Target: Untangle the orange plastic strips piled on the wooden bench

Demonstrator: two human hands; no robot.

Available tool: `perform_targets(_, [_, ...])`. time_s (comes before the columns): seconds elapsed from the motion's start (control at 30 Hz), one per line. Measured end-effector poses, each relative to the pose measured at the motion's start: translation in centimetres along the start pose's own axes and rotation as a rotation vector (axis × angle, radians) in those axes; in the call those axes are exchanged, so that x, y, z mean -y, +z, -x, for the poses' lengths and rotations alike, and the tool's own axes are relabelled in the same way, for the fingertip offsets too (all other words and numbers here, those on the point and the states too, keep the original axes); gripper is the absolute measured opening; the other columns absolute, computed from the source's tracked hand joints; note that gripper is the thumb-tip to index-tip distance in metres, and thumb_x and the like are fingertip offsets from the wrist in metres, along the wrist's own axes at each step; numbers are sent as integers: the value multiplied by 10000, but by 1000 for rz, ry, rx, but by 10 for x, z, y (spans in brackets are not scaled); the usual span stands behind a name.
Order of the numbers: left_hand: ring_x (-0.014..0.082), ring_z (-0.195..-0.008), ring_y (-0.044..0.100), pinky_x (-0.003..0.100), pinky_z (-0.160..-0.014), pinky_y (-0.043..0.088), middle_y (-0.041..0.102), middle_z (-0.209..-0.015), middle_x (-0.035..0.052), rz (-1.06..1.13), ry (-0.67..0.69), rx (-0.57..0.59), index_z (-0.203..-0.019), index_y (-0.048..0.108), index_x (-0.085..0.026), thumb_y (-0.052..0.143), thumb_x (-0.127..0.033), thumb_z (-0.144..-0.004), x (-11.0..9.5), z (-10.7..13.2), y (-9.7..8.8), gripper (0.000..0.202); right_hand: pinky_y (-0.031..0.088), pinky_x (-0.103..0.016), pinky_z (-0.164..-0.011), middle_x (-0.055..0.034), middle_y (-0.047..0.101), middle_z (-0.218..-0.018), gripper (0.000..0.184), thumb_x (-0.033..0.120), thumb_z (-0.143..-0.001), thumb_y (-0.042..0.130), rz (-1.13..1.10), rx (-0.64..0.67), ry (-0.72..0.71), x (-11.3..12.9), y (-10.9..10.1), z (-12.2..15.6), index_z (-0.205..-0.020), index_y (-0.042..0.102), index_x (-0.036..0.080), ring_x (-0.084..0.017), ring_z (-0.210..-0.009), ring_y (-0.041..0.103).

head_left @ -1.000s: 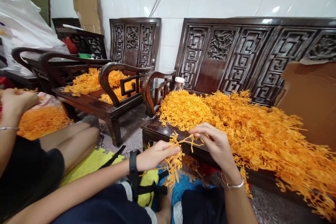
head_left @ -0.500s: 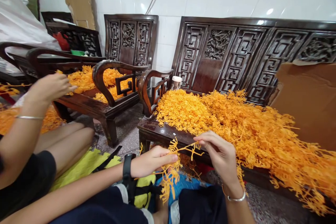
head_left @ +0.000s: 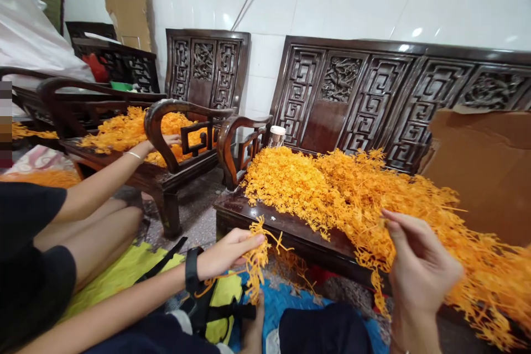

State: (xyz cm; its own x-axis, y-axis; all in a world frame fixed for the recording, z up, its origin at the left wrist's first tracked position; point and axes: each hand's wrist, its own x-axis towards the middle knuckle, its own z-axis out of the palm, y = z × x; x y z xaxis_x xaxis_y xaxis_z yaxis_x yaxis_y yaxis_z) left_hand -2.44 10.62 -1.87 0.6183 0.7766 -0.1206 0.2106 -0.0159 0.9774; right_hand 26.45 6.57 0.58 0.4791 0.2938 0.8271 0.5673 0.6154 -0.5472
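My left hand point(head_left: 226, 251), a dark band on its wrist, is closed around a small bunch of orange plastic sprigs point(head_left: 258, 260). Their branched tips stick out above and below the thumb. Over the front of a large orange heap of similar sprigs point(head_left: 357, 199), my right hand point(head_left: 421, 260) is raised with thumb and forefinger pinched together. Whatever lies in that pinch, if anything, blends with the heap behind and cannot be made out. The heap covers much of a dark wooden bench seat point(head_left: 265, 215).
At the left, another person's arm point(head_left: 112, 174) reaches to orange sprigs point(head_left: 120, 130) on a carved wooden chair point(head_left: 170, 177). A white-lidded jar point(head_left: 276, 136) stands behind the heap. Cardboard point(head_left: 485, 171) leans on the bench back. Blue foam mat point(head_left: 286, 290) lies below.
My right hand has moved right, away from the sprigs in my left hand. My left hand has shifted slightly left. The other person's hand has gone onto the chair's sprigs.
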Motion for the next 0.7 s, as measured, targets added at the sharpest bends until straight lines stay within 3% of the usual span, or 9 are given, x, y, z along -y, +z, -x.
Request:
perform_targets(0.1, [52,-434,240,204,-434,197,296,-482,-73,-43,65,-11,-650,406,-153,398,-567,-794,1,-6,6,438,456,-332,-779,-70,613,-921,142,181,-739,636,-113,90,-42,-5,29,-7,-878,665,170,-185,-882,573])
perform_targets(0.23, [59,-465,317,198,-490,284,351,-492,-73,-56,123,-67,-695,433,-149,470,-491,-790,-4,-9,17,357,423,-338,-887,-92,572,-1070,201,233,-800,552,-129,227,-65,-33,90,-33,-969,624,152,-181,-1026,530])
perform_targets(0.3, [71,-490,369,209,-531,322,395,-500,-61,-54,129,-95,-678,436,-147,473,-462,-798,-9,-10,20,339,332,-352,-978,-113,469,-1253,398,268,-794,533,-56,494,11,-51,113,-47,-1172,518,143,-188,-1174,418])
perform_targets(0.37, [88,-547,433,227,-598,359,467,-541,-33,-39,172,-94,-666,449,-142,451,-429,-819,-13,-10,21,326,280,-351,-1003,-116,414,-1314,495,286,-791,510,-39,682,59,-63,126,-52,-1257,445,132,-195,-1231,351])
perform_targets(0.47, [109,-659,494,249,-703,381,550,-657,7,-11,265,-69,-695,498,-125,441,-382,-838,-16,-11,22,300,280,-330,-1005,-123,409,-1320,481,291,-815,478,-70,788,100,-66,124,-40,-1261,440,116,-188,-1237,349])
perform_targets(0.53, [122,-710,517,261,-742,388,579,-711,25,20,284,-68,-728,523,-118,451,-375,-837,-16,-12,22,288,342,-321,-974,-133,473,-1264,413,301,-822,497,-106,807,139,-60,114,-24,-1189,504,114,-185,-1180,427])
perform_targets(0.7, [127,-708,543,273,-741,415,598,-721,35,147,274,-134,-766,532,-110,520,-383,-798,-14,-14,22,275,469,-322,-848,-89,639,-985,273,336,-883,436,-387,977,345,-22,82,9,-982,607,147,-167,-908,606])
